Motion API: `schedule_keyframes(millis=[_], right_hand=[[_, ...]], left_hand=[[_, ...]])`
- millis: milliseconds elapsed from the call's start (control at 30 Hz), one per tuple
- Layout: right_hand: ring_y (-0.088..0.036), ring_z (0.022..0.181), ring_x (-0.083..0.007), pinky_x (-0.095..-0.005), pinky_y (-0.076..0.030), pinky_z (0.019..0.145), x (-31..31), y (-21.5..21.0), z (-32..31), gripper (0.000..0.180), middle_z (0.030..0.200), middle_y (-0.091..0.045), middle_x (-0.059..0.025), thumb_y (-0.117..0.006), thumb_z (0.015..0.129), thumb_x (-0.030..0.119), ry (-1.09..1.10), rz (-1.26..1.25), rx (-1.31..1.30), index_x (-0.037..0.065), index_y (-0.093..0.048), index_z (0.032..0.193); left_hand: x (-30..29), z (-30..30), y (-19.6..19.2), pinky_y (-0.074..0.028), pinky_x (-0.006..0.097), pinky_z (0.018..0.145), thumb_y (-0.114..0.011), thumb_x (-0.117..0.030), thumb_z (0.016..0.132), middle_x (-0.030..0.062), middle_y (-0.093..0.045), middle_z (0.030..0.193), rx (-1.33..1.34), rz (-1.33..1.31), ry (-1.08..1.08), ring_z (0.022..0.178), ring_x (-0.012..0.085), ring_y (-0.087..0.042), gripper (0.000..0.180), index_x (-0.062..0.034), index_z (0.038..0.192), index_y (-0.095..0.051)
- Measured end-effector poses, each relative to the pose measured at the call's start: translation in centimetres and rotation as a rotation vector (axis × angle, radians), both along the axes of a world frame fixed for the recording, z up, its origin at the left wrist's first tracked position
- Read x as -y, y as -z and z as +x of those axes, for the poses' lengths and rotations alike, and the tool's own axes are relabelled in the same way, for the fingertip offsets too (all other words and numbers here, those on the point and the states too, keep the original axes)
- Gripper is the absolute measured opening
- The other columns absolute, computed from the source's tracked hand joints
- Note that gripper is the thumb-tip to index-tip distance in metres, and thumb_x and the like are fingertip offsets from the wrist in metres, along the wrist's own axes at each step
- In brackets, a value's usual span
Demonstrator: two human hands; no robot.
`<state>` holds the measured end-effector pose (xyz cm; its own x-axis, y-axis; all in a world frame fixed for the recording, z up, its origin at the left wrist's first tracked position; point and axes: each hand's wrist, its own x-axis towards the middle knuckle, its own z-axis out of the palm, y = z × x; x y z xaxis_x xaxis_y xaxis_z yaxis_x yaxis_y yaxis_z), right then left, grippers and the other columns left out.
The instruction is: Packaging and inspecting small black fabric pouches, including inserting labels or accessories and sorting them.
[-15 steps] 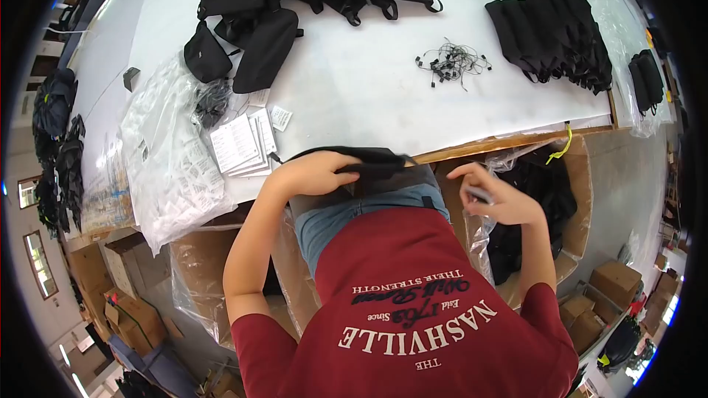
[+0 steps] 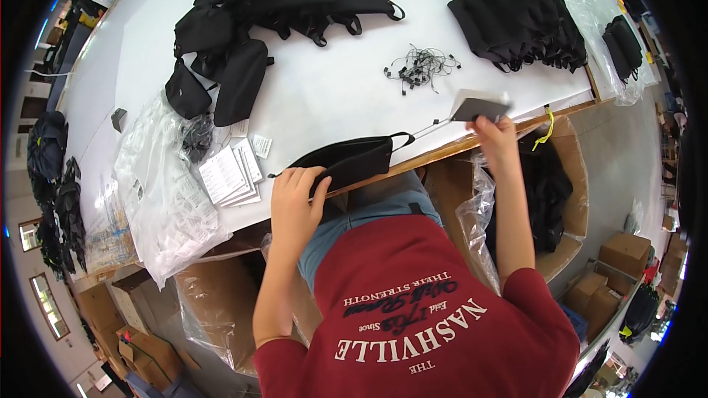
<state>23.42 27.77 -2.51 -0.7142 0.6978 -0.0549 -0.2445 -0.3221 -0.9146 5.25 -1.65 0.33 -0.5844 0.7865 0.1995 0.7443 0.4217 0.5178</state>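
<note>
At the near edge of the tabletop [image 2: 339, 96], the black pouch [image 2: 360, 163] is pinched by the left hand's [image 2: 295, 193] fingers, the grey tag [image 2: 478, 109] by the right hand's [image 2: 495, 133]; if overpulled, the thin cord [image 2: 429, 130] could be snapped.

The pouch [image 2: 359, 162] is black; the blurred tag [image 2: 479, 109] looks grey and white.

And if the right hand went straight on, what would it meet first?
Beyond the card the right hand holds, probably the left edge of the black stack, just right of the tangled cords, though height above the table is hard to judge.
</note>
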Motion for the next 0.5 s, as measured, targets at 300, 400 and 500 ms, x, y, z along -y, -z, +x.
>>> schedule_keyframes(millis=[300,400,500], right_hand=[[-0.048,0.058,-0.0142,-0.0246,-0.037,0.05,4.2,3.7,-9.0,0.026,0.066,-0.054,-0.0054,-0.052,0.093,0.031,0.098,-0.708,-0.211,0.006,-0.059,0.093],[-0.033,0.046,-0.0128,-0.0243,-0.027,0.044,4.5,3.8,-9.9,0.029,0.051,-0.039,-0.0041,-0.049,0.094,0.032,0.125,-0.544,-0.077,0.005,-0.057,0.089],[-0.029,0.04,-0.0104,-0.0237,-0.022,0.04,5.1,3.4,-10.9,0.028,0.046,-0.035,-0.0011,-0.052,0.094,0.03,0.247,-0.487,0.018,0.005,-0.059,0.085]], left_hand=[[-0.4,1.8,1.5,-0.038,0.036,0.082,-0.065,-0.009,0.08,0.006,-0.061,0.083,-0.049,0.094,-0.043,0.085,0.0243,-0.055,0.011,-0.0041,0.09,-0.063],[-0.1,1.9,1.7,-0.038,0.036,0.082,-0.065,-0.009,0.08,0.0059,-0.061,0.082,-0.04,0.105,-0.033,0.085,0.0239,-0.055,0.011,-0.0044,0.09,-0.064],[0.1,1.9,1.7,-0.038,0.035,0.082,-0.066,-0.01,0.08,0.0057,-0.061,0.082,-0.028,0.096,-0.019,0.086,0.0238,-0.055,0.012,-0.0044,0.09,-0.064]])
